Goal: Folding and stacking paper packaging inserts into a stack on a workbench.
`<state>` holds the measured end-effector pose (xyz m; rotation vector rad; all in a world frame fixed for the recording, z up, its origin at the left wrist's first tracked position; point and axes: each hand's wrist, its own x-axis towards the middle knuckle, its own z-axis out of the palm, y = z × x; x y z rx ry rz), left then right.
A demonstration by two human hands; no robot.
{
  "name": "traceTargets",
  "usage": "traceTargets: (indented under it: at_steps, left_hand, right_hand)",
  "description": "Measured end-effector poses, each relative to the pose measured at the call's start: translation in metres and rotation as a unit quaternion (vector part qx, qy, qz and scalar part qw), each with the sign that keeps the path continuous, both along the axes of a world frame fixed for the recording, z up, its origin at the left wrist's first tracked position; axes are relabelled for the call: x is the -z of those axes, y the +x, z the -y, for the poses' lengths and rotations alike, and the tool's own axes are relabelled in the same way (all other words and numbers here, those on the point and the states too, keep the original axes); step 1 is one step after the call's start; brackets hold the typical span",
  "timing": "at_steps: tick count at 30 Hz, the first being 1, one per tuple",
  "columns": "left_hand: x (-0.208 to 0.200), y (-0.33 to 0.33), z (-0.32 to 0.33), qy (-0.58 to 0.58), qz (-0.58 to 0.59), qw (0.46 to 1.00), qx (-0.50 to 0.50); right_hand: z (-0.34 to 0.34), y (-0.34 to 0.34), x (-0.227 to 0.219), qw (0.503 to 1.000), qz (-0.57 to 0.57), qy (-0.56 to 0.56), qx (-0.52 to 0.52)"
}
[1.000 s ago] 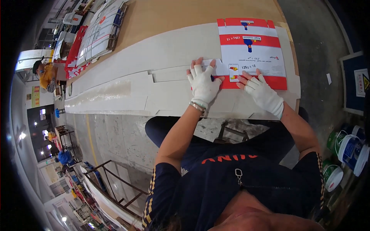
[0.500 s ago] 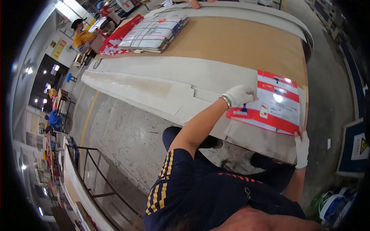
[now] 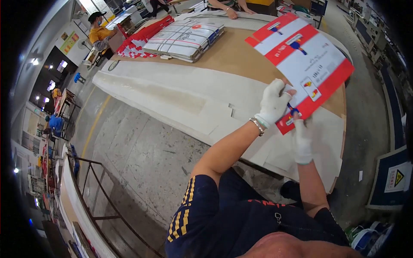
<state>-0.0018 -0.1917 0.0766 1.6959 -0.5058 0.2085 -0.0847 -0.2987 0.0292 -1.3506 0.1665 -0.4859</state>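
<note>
A printed cardboard box blank (image 3: 313, 69) in red and white, with small blue and yellow pictures, is raised and tilted above the right part of the table. My left hand (image 3: 274, 103), in a white glove with bare fingertips, grips its near left edge. My right hand (image 3: 303, 137), gloved the same way and slightly blurred, pinches the near lower edge by the blue print. Beneath lies the long table, covered by white and brown sheets (image 3: 241, 105).
A strapped stack of flat printed cardboard (image 3: 185, 41) lies at the far left of the table, beside red-and-white pieces (image 3: 144, 38). Beyond the far edge are another person's hands (image 3: 232, 13). A metal rack (image 3: 105, 185) stands lower left, a blue panel with a warning sign (image 3: 390, 178) at right.
The cardboard blank has come up off the table and turned, its far end now higher. My right hand has moved from the table's right corner inward to its near edge.
</note>
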Motion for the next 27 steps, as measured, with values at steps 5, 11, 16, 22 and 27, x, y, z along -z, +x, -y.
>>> traceTargets:
  at_steps: [5, 11, 16, 22, 27]
  left_hand:
    - [0.053, 0.123, -0.085, -0.065, -0.020, 0.978, -0.197]
    - [0.122, 0.290, -0.239, -0.452, -0.310, 0.813, -0.195]
    - [0.185, 0.360, -0.309, -0.187, -0.209, 0.950, -0.137]
    - [0.169, 0.374, -0.306, -0.402, -0.307, 0.859, -0.081]
    - [0.132, 0.375, -0.298, -0.381, -0.359, 0.835, -0.169]
  right_hand:
    - [-0.013, 0.109, 0.007, 0.999, -0.004, -0.039, -0.015]
    - [-0.009, 0.254, 0.046, 0.982, -0.105, -0.156, -0.019]
    - [-0.043, 0.313, 0.056, 0.984, -0.137, -0.112, 0.002]
    - [-0.046, 0.334, 0.095, 0.963, -0.217, -0.156, -0.023]
    - [-0.052, 0.340, 0.091, 0.945, -0.277, -0.176, -0.005]
